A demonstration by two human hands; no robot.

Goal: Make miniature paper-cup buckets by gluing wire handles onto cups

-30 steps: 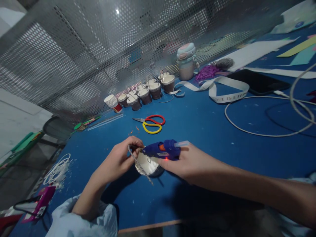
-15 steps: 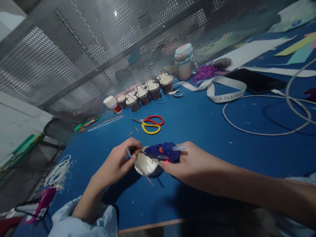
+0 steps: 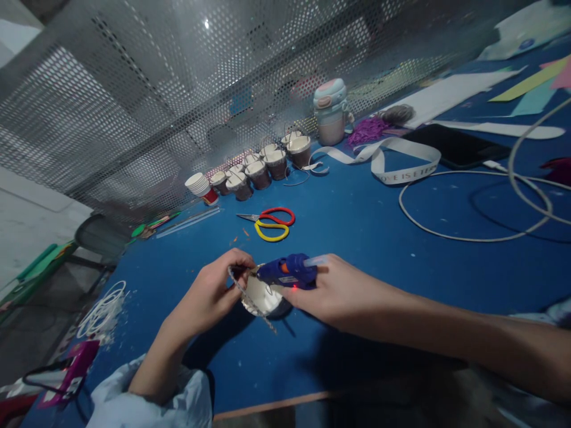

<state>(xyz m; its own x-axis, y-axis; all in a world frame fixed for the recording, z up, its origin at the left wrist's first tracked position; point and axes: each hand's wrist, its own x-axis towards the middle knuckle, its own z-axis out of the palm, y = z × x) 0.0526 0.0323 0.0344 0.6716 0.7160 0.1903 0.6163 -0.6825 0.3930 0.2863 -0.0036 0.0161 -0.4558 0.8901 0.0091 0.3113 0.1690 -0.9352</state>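
A small paper cup (image 3: 263, 298), white inside and grey outside, is tilted with its mouth toward me. My left hand (image 3: 223, 284) pinches its far left rim, where a grey twisted cord (image 3: 255, 304) arches across the opening. The fingertips are partly hidden. My right hand (image 3: 332, 291) is wrapped round a blue hot glue gun (image 3: 289, 271) with a red light on its side and a clear glue stick (image 3: 316, 260) sticking out of its back. The gun's nozzle points at the rim beside my left fingers. Whether it touches is too small to tell.
Beyond my hands lie red-and-yellow scissors (image 3: 272, 223). Several finished cups with handles (image 3: 257, 173) and stacked paper cups (image 3: 198, 185) stand along the mesh panel (image 3: 169, 95). A bottle (image 3: 331, 113), white ribbon (image 3: 404, 172), tablet (image 3: 455, 145) and looped cable (image 3: 468, 239) occupy the right.
The glue gun has moved slightly left, bringing its nozzle closer to the cup's rim and my left fingertips. My left hand keeps its pinch. The whole view has shifted slightly.
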